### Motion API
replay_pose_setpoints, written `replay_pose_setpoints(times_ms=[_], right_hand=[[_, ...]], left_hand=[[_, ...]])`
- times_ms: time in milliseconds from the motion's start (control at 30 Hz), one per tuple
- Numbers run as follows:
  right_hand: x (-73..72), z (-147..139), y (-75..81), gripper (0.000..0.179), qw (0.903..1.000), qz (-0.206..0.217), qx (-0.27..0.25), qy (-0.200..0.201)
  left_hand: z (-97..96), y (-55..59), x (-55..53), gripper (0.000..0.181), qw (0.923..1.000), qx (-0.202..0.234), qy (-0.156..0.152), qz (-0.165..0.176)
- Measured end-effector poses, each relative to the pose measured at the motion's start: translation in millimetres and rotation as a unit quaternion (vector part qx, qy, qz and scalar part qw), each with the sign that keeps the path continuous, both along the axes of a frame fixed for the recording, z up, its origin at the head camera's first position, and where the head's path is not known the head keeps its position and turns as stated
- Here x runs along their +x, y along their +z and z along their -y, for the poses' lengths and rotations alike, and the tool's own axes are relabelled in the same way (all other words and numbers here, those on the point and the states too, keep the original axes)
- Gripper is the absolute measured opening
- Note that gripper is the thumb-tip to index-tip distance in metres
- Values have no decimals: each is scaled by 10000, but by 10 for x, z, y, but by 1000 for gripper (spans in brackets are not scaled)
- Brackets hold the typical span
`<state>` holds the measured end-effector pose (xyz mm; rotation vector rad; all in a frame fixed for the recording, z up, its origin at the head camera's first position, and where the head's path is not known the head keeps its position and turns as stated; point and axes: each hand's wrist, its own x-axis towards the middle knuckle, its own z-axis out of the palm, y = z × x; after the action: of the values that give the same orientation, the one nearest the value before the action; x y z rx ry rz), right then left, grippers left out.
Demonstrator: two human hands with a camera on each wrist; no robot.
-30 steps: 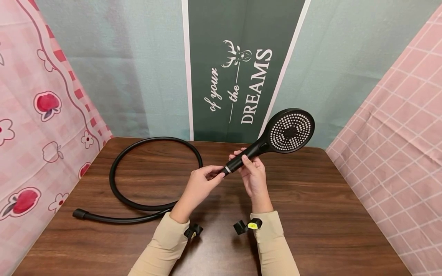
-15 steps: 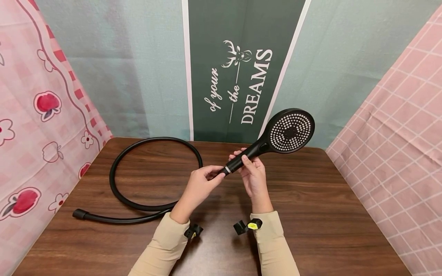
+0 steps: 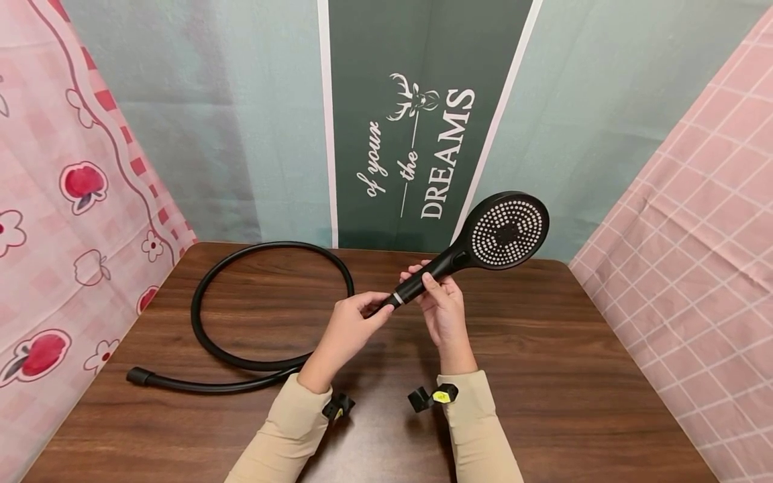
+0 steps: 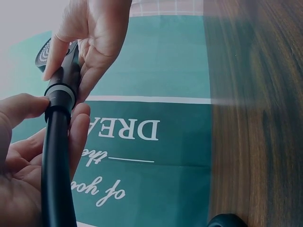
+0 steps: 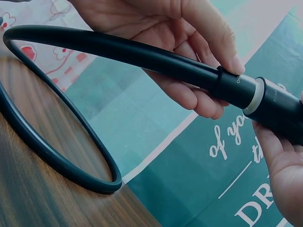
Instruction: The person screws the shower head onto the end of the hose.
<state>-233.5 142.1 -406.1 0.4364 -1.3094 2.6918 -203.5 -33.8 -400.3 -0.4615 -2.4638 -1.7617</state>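
My right hand grips the handle of a black shower head, its round face of pale nozzles turned up toward the head camera. With thumb and fingers, my left hand pinches the end fitting of a black shower hose at the base of that handle. In the right wrist view a pale ring shows between the hose fitting and the handle. The two parts are in line; how far they are joined I cannot tell.
From my left hand the hose loops over the wooden table, and its other end fitting lies at the left. A green and teal cloth hangs behind. Pink patterned cloths stand at both sides.
Both hands keep their hold on the shower head and hose, in nearly the same place. The whole head view has shifted very slightly.
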Motion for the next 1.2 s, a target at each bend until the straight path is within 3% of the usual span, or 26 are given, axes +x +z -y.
replay_pose_setpoints(times_ms=[1200], right_hand=[[2, -6, -11, 17, 9999, -87, 5, 98]], left_hand=[[-5, 1, 0, 23, 9999, -95, 39, -8]])
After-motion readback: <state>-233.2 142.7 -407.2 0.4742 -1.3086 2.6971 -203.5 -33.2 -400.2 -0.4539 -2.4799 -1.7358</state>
